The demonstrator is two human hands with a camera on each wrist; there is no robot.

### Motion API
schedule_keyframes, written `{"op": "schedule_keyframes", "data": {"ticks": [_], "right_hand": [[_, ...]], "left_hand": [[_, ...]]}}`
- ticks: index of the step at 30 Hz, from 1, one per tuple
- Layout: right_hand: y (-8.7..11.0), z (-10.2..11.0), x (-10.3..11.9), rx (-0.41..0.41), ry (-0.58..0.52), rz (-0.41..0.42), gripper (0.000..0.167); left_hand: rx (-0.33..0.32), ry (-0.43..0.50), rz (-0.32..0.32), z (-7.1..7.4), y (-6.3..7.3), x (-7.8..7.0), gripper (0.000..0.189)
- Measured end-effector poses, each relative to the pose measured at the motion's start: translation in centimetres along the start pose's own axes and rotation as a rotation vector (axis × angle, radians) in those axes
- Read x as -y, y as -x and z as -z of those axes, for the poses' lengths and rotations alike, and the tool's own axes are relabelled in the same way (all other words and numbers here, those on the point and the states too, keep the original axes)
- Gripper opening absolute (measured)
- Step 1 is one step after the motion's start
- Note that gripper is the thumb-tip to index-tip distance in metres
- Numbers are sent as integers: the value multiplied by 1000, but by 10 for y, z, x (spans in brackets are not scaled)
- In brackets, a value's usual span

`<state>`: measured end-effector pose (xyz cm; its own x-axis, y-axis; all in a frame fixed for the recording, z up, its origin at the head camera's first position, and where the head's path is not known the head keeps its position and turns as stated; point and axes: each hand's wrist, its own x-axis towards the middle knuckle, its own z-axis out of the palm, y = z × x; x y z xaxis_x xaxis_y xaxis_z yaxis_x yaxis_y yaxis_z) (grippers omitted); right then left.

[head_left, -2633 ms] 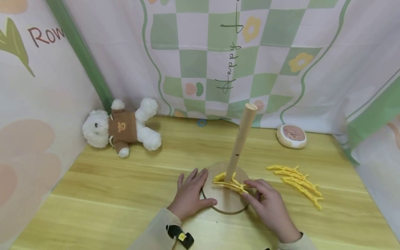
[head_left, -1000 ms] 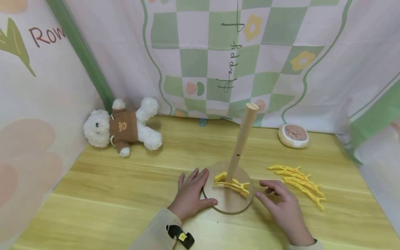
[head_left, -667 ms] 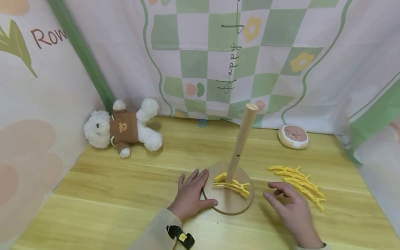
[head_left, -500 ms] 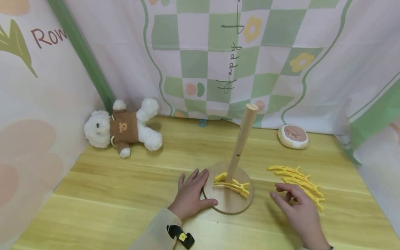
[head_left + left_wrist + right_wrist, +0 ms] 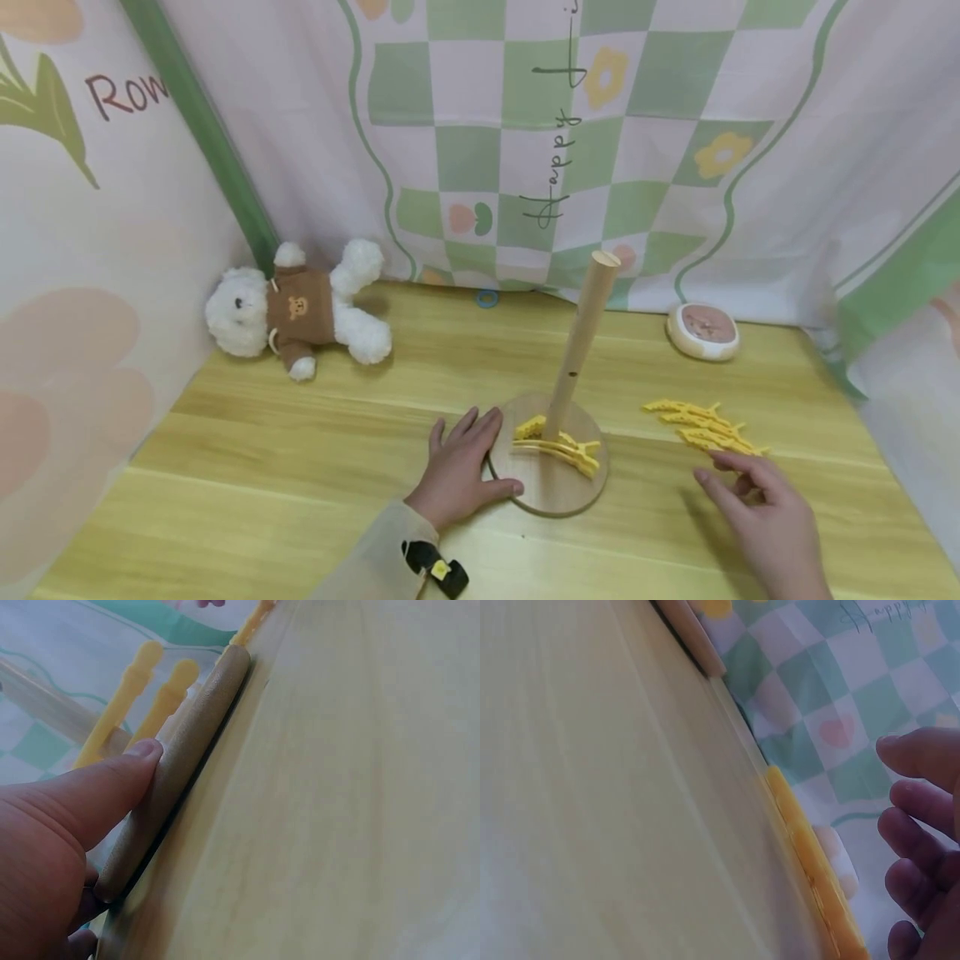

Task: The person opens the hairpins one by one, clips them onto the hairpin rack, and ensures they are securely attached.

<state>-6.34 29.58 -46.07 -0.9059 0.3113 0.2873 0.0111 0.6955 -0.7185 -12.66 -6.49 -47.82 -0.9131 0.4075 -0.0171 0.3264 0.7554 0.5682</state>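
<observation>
My left hand rests on the left edge of a round wooden base, fingers spread and thumb on top. A wooden post with a small hole rises from that base. Several yellow plastic pieces, long and curved with forked ends like alligator hair clips, lie around the post's foot. My right hand hovers at the near side of more yellow clips on the table, partly hiding the nearest. It holds nothing; in the right wrist view its fingers are loosely bent, apart from a yellow clip.
A white plush toy in a brown top lies at the back left of the wooden table. A blue ring and a rounded white device sit near the checked curtain behind.
My right hand has let go of a yellow clip on the base and moved right to the clips on the table. My left hand stays on the base.
</observation>
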Motion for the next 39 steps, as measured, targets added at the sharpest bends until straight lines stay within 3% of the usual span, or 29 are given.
{"op": "schedule_keyframes", "data": {"ticks": [12, 17, 25, 28, 39], "right_hand": [[-4, 22, -25, -88, 89, -137, 40], [-7, 34, -39, -76, 118, -197, 50], [-13, 50, -57, -71, 135, -361, 58], [-16, 54, -58, -48, 150, -390, 63], [-19, 49, -61, 127, 142, -353, 73]], "left_hand": [[-5, 14, -2, -3, 1, -1, 102], [-6, 17, -3, -2, 2, -5, 101], [10, -17, -20, -4, -1, -8, 102], [24, -24, -31, -4, -2, -8, 103], [26, -21, -67, -3, -5, 9, 104]]}}
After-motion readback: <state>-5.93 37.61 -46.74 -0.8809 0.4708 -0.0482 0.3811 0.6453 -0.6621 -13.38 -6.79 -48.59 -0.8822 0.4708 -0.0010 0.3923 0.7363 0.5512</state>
